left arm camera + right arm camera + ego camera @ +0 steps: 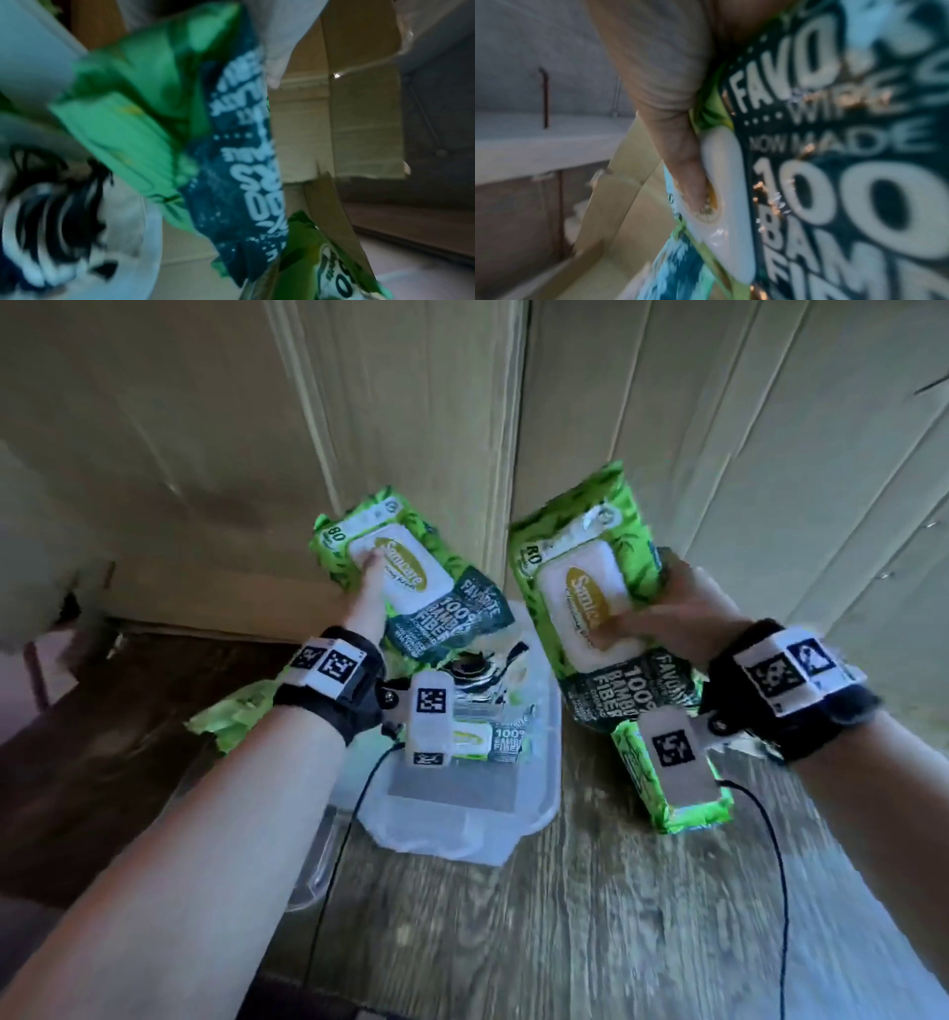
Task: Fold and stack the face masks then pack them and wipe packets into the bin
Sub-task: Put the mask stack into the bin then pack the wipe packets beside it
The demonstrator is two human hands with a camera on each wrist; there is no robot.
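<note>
Each hand holds a green wipe packet in the air above the table. My left hand [367,595] grips one wipe packet [411,588], thumb on its white lid; the same wipe packet [226,152] fills the left wrist view. My right hand [667,613] grips a second wipe packet [595,603], thumb pressed on the lid; this wipe packet [834,162] and the thumb [680,142] show in the right wrist view. Below stands the clear plastic bin [534,793], with another wipe packet [493,737] and a black-and-white patterned item [472,675] inside. A further wipe packet [667,783] lies on the table.
Cardboard panels [359,428] rise right behind the bin. A crumpled light-green item [231,716] lies left of the bin. The wood-grain table [565,916] stretches toward me. Cables [770,865] trail from both wrist cameras.
</note>
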